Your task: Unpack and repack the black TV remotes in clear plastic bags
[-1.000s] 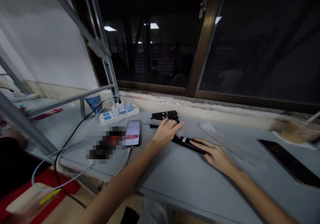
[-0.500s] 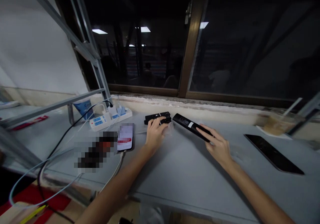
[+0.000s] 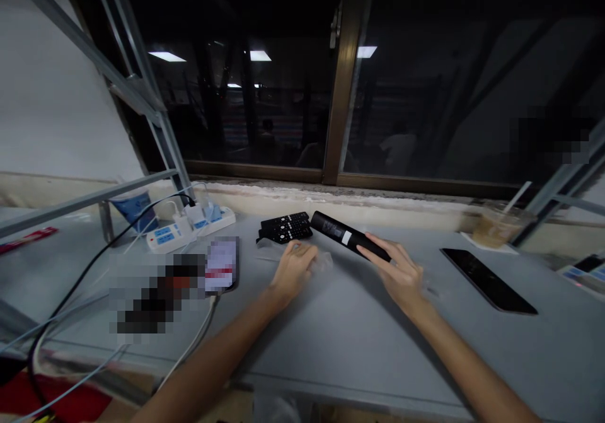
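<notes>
Several black remotes (image 3: 285,226) lie side by side on the grey table, near the window ledge. Just in front of them, my left hand (image 3: 293,268) has its fingers pinched on thin clear plastic (image 3: 323,263), which spreads out on both sides of the hand. My right hand (image 3: 399,273) holds a long black object (image 3: 347,235) with a white label, its far end pointing toward the remotes. The fingers lie along its near end, and its underside is hidden.
A lit phone (image 3: 222,264) on a cable, a power strip (image 3: 191,227) and a blurred dark item (image 3: 161,294) are at left. At right lie a dark phone (image 3: 489,281) and a cup (image 3: 496,226) with a straw. A metal frame (image 3: 172,145) rises at left.
My left hand has drawn back off the remotes toward me, and the plastic shows more beside it. The remotes are now uncovered. The view has shifted to the right.
</notes>
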A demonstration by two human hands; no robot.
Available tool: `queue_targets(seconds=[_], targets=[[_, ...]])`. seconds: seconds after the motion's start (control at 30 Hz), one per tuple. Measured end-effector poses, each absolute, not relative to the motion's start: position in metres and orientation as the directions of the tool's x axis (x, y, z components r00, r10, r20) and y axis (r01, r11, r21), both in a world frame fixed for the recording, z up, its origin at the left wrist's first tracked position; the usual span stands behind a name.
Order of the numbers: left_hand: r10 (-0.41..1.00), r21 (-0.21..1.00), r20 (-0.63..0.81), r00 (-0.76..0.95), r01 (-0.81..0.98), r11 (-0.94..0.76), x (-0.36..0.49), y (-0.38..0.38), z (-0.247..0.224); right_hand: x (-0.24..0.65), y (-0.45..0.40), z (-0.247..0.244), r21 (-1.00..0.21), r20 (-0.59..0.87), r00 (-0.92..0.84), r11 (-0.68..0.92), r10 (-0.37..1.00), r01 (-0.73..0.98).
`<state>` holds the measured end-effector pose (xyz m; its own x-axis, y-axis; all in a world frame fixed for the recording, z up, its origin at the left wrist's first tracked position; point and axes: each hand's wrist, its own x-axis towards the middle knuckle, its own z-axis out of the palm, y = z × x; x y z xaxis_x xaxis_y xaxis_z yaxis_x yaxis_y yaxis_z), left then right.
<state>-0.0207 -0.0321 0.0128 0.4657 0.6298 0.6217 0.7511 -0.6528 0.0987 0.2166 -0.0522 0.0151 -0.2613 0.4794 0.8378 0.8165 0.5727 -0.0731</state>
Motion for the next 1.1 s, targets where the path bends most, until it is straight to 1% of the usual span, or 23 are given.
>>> queue_targets(seconds=[0.13, 0.2, 0.27, 0.33, 0.4, 0.43, 0.5, 0.67, 0.77, 0.97, 1.1], targets=[[0.667, 0.08, 0.579, 0.469, 0.781, -0.619, -0.02, -0.032, 0.013, 0.212, -0.05, 0.017, -0.283, 0.862, -0.093, 0.625, 0.499, 0.727], [0.669, 0.05, 0.584, 0.46, 0.802, -0.595, -0.02, -0.033, 0.014, 0.209, -0.049, 0.019, -0.419, 0.844, 0.027, 0.628, 0.535, 0.655], [0.672, 0.025, 0.589, 0.45, 0.82, -0.571, -0.019, -0.034, 0.015, 0.204, -0.048, 0.022, -0.598, 0.772, 0.189, 0.591, 0.607, 0.541], [0.675, 0.019, 0.594, 0.438, 0.831, -0.555, -0.019, -0.035, 0.016, 0.201, -0.049, 0.025, -0.758, 0.648, 0.315, 0.55, 0.693, 0.35], [0.674, 0.02, 0.6, 0.432, 0.834, -0.552, -0.019, -0.035, 0.016, 0.198, -0.05, 0.029, -0.838, 0.54, 0.363, 0.526, 0.759, 0.148], [0.669, 0.019, 0.605, 0.432, 0.832, -0.554, -0.019, -0.035, 0.016, 0.198, -0.051, 0.031, -0.853, 0.503, 0.379, 0.517, 0.777, 0.072], [0.66, 0.018, 0.612, 0.437, 0.826, -0.563, -0.019, -0.034, 0.015, 0.198, -0.051, 0.034, -0.868, 0.442, 0.414, 0.496, 0.795, -0.024], [0.674, 0.028, 0.586, 0.45, 0.82, -0.572, -0.02, -0.032, 0.014, 0.201, -0.046, 0.034, -0.89, 0.313, 0.45, 0.423, 0.837, -0.168], [0.669, 0.039, 0.595, 0.445, 0.816, -0.577, -0.02, -0.033, 0.015, 0.202, -0.043, 0.032, -0.895, 0.272, 0.472, 0.4, 0.839, -0.196], [0.613, 0.022, 0.671, 0.417, 0.816, -0.578, -0.024, -0.031, 0.018, 0.204, -0.039, 0.031, -0.9, 0.229, 0.491, 0.375, 0.841, -0.222], [0.612, -0.034, 0.653, 0.446, 0.825, -0.564, -0.026, -0.032, 0.02, 0.205, -0.037, 0.029, -0.893, 0.21, 0.472, 0.364, 0.856, -0.264]])
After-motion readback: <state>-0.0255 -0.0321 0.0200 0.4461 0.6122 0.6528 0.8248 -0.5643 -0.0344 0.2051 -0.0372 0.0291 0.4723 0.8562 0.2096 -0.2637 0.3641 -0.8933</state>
